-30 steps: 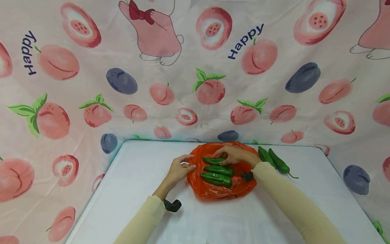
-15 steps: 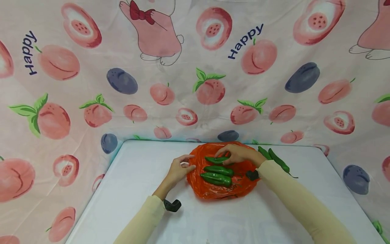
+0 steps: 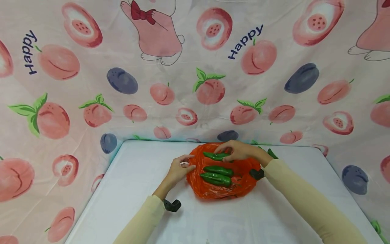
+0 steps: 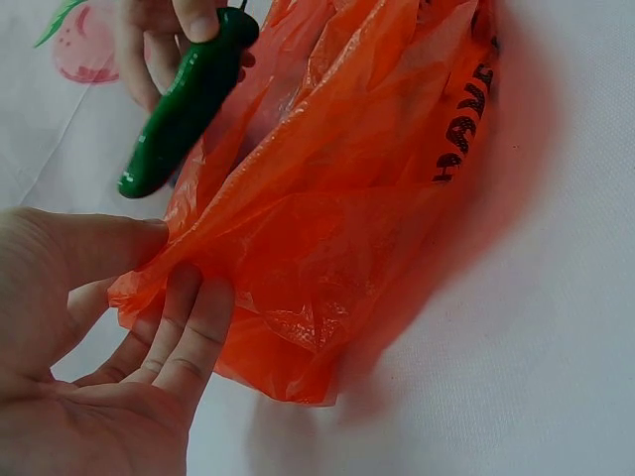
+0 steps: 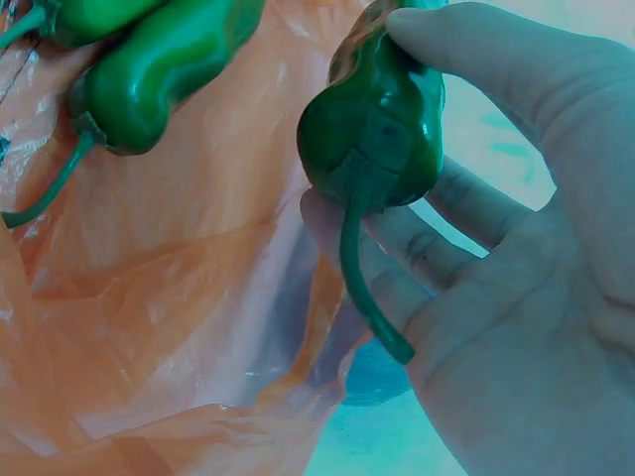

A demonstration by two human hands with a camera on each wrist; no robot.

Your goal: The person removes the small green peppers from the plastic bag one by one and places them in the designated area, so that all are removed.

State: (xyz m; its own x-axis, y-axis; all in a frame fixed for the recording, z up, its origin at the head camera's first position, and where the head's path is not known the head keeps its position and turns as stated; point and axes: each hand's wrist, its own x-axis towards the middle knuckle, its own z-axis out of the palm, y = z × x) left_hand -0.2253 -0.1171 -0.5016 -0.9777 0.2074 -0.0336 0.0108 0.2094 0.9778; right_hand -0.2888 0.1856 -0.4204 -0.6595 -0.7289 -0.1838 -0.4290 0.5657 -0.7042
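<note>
An orange-red plastic bag [image 3: 207, 194] lies on the white table, with a green pepper [image 3: 218, 170] and another green pepper [image 3: 215, 179] side by side on it. My left hand [image 3: 176, 171] pinches the bag's left edge between thumb and fingers, plain in the left wrist view. Over the far part of the bag, my right hand [image 3: 239, 150] grips a third green pepper [image 3: 214, 156] between thumb and fingers. That pepper's stem [image 5: 359, 268] hangs toward the palm in the right wrist view, and the pepper appears raised off the bag.
More green peppers [image 3: 272, 153] lie on the table right of the bag, mostly hidden behind the right forearm. A fruit-patterned cloth [image 3: 189, 101] hangs behind and beside the white table [image 3: 140, 159]. Each wrist wears a black camera mount [image 3: 172, 205].
My right hand has moved slightly back and right with its pepper, widening the gap to the two other peppers. The right sleeve covers more of the peppers at right. My left hand stays put.
</note>
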